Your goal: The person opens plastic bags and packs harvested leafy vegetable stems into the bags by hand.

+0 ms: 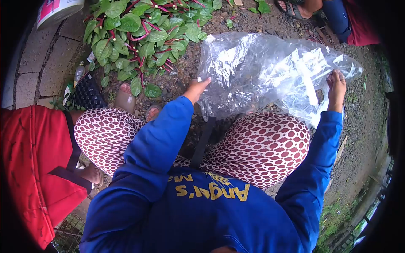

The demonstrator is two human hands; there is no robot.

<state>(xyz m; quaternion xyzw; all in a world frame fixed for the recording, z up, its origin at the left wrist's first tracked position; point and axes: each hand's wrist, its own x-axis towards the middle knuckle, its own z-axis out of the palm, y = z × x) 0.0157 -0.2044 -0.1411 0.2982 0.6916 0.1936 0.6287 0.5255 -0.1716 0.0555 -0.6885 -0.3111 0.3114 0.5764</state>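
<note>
A large clear plastic bag (253,71) is stretched out in front of my knees, wrinkled and shiny. My left hand (196,89) grips its left edge, thumb pointing toward the bag. On the far right, my right hand (336,86) pinches the bag near its other end, fingers closed on the film. Past my left hand lies a big heap of leafy greens with purple-red stems (143,38), spread on the ground and apart from both hands.
A person in red (33,164) sits close on my left. Another person's sandalled foot (291,9) is at the top right. A white bucket (59,12), a plastic bottle (79,72) and a black textured object (89,92) stand near the paving stones (29,86).
</note>
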